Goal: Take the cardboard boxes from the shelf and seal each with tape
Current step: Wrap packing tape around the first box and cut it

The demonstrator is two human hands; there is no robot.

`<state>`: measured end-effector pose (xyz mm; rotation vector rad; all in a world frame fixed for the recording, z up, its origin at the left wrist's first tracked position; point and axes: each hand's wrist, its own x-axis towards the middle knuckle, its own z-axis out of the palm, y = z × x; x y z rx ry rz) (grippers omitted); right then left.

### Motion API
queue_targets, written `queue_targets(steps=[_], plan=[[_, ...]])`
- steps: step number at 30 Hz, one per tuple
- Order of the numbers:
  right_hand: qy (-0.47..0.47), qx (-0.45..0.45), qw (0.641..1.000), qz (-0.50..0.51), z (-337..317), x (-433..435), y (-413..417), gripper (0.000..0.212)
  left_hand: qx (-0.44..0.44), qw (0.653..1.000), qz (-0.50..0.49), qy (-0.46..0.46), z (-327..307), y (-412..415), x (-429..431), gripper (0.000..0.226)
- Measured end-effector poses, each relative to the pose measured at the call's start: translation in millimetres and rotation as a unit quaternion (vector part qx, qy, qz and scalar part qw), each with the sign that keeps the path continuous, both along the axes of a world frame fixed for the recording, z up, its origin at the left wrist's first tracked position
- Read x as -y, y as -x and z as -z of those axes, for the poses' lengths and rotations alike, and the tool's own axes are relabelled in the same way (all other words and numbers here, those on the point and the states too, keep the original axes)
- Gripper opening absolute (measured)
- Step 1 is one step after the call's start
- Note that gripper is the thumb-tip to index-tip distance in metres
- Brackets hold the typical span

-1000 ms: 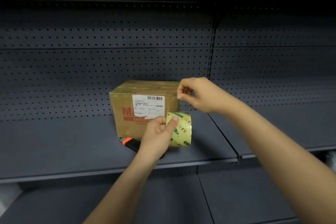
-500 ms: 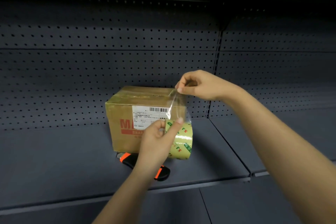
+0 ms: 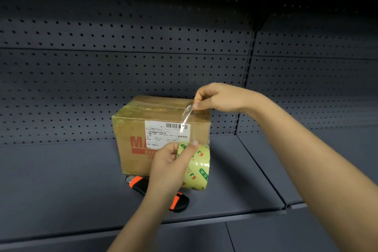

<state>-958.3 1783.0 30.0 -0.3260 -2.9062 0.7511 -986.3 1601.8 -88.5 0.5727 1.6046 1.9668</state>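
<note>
Orange-black knife (image 3: 179,203) lies before box (image 3: 131,129), half hidden by left hand (image 3: 169,165).

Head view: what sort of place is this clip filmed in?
Probably a shop or stockroom aisle: a dark metal shelf with a perforated back panel, a labelled cardboard box standing on it, plus a tape roll and utility knife for packing.

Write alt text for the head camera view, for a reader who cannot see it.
A left hand holds a roll of clear tape before a labelled cardboard box on a dark shelf, while the right hand pinches the free tape end pulled up from it. An orange-and-black utility knife lies on the shelf in front of the box.
</note>
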Motion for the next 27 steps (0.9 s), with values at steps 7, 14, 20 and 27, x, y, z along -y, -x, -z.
queue_targets(steps=[7,14,20,27], plan=[[-0.012,0.009,1.000,0.002,0,-2,3,0.015,0.012,1.000,-0.002,0.002,2,1,-3,0.035],[-0.006,-0.021,1.000,0.013,12,-2,-1,0.015,0.005,1.000,0.002,0.000,3,3,-3,0.038],[-0.011,-0.089,0.995,0.035,33,-3,-1,0.010,-0.006,1.000,-0.001,-0.004,5,3,-3,0.035],[0.093,-0.194,0.974,0.069,51,4,-2,0.018,-0.004,1.000,-0.007,0.004,6,4,-4,0.033]])
